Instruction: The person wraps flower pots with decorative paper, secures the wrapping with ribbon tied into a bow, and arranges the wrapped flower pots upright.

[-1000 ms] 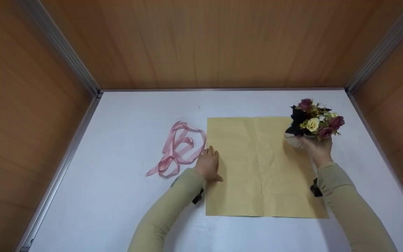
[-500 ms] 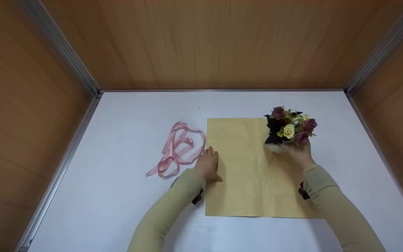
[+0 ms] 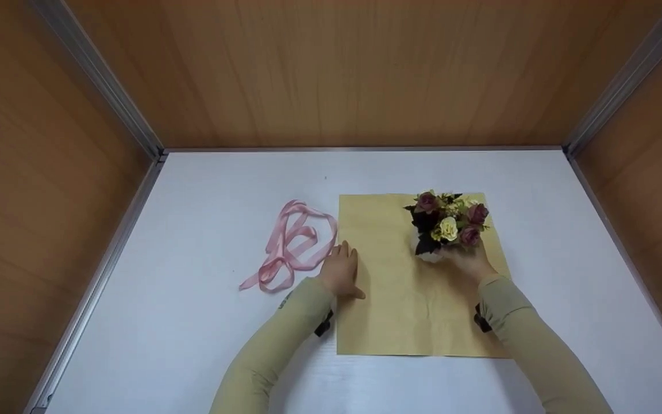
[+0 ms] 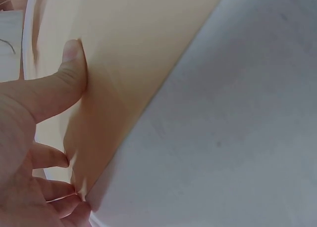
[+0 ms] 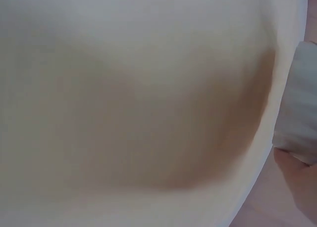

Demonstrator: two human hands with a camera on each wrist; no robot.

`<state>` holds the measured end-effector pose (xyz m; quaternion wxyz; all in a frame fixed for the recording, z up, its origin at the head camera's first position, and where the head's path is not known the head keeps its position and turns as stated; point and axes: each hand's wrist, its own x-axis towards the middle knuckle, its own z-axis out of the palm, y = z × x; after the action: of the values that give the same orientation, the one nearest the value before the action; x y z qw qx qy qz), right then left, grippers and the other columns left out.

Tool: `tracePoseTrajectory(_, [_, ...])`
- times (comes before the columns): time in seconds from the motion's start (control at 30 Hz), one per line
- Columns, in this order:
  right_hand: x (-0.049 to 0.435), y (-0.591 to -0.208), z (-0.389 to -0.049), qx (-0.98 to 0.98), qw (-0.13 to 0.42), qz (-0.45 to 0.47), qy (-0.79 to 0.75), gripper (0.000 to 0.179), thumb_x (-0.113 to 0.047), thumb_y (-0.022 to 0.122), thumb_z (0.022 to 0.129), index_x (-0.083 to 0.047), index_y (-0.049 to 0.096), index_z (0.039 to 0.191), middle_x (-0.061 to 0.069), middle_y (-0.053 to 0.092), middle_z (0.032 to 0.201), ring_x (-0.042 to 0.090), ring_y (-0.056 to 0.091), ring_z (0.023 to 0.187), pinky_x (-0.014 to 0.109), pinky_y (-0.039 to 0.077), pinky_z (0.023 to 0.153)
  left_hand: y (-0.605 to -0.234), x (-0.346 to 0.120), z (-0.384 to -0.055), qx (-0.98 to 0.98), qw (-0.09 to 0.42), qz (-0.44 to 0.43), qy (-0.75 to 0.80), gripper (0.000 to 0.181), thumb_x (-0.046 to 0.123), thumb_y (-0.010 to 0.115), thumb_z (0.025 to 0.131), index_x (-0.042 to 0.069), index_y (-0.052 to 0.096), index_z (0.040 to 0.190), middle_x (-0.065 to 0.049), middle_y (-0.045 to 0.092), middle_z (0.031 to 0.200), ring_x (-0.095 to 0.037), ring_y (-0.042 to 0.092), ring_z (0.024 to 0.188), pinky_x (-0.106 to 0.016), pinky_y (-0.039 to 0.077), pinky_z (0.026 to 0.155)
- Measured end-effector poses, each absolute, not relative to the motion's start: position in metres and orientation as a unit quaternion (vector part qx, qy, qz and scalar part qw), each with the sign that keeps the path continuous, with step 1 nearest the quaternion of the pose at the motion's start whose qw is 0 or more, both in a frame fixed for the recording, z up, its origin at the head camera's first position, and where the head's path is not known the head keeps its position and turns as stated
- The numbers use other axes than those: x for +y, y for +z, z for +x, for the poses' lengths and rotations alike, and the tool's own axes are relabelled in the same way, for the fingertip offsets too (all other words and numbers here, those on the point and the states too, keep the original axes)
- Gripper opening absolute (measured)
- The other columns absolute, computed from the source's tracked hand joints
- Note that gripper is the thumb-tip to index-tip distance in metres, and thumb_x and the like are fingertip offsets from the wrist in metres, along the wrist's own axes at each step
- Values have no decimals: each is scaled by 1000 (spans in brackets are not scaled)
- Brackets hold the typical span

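A sheet of brown kraft paper (image 3: 388, 310) lies flat, with faint creases down its middle. My left hand (image 3: 341, 270) rests on its left edge, fingers straight and thumb spread; in the left wrist view the thumb (image 4: 72, 81) lies on the paper. My right hand (image 3: 472, 261) grips a small white pot (image 3: 430, 255) of dark red and cream flowers (image 3: 449, 228) over the paper's right half. The flowers hide part of that hand. At the right wrist view's edge the pot (image 5: 298, 103) shows; whether its base touches the paper, I cannot tell.
A loosely looped pink ribbon (image 3: 278, 246) lies on the white table (image 3: 193, 230), just left of the paper and close to my left fingertips. Wood-grain panels (image 3: 331, 75) with grey metal edging enclose the table at the back and both sides.
My right hand has carried the potted flowers leftward and slightly nearer, from the paper's right edge to further over the sheet. My left hand has stayed in place.
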<state>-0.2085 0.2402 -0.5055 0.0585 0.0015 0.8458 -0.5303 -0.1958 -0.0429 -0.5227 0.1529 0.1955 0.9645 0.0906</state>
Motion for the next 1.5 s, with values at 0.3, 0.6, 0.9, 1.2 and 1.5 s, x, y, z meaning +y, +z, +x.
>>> tracePoseTrajectory(0.3, [235, -512, -209, 838, 91, 6, -538, 78, -7, 65, 84, 7, 19, 145, 26, 28, 147, 36, 26, 138, 47, 27, 112, -523, -43, -196, 965, 153, 195, 91, 102, 44, 84, 66, -7, 36, 141, -29, 28, 148, -39, 32, 135, -43, 32, 110])
tracePoseTrajectory(0.6, [232, -517, -207, 813, 92, 9, -575, 78, -2, 65, 84, 8, 18, 145, 26, 27, 148, 36, 23, 140, 46, 22, 115, -524, -44, -195, 965, 142, 204, 79, 103, 46, 83, 66, -8, 36, 141, -30, 28, 148, -40, 32, 135, -43, 32, 111])
tracePoseTrajectory(0.9, [233, -522, -207, 838, 98, 15, -537, 71, -4, 62, 82, 7, 26, 142, 26, 34, 144, 36, 31, 135, 47, 30, 108, -523, -43, -193, 964, 144, 199, 96, 104, 44, 85, 65, -8, 36, 141, -30, 28, 148, -41, 31, 135, -44, 31, 111])
tracePoseTrajectory(1.2, [236, -519, -204, 820, 134, -3, -557, 76, -10, 63, 88, 6, 18, 147, 26, 25, 149, 38, 23, 140, 49, 25, 113, -522, -44, -196, 965, 142, 202, 87, 103, 45, 84, 66, -7, 36, 141, -29, 29, 147, -41, 32, 134, -44, 32, 110])
tracePoseTrajectory(1.5, [248, -520, -208, 817, 154, -58, -553, 91, -18, 77, 80, -3, 20, 149, 18, 26, 152, 34, 23, 141, 48, 20, 115, -520, -44, -192, 965, 143, 199, 90, 104, 46, 83, 66, -7, 34, 142, -28, 27, 149, -39, 32, 135, -42, 31, 111])
